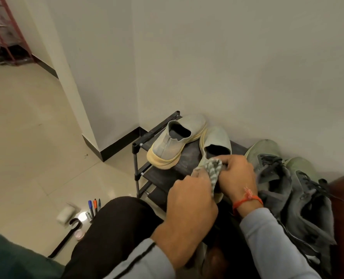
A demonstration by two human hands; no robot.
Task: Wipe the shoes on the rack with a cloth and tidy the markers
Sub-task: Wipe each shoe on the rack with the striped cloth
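Both hands work at the near slip-on shoe (217,141) on the top shelf of the rack (145,137), just right of frame centre. The left hand (191,200) pinches the striped cloth (214,168) against the shoe's heel, fingers curled round the fabric; the right hand (237,174) curls over the heel at 3 o'clock of the cloth, seemingly steadying the shoe.

To do this well, I would keep the shoe braced and drag the cloth along the upper, then the pale sole.

The matching shoe (173,141) lies at 10 o'clock; grey-green sneakers (287,178) sit at 3 o'clock.

The markers (94,206) stand on the floor at 8 o'clock; whether a holder contains them is hidden behind the knee.
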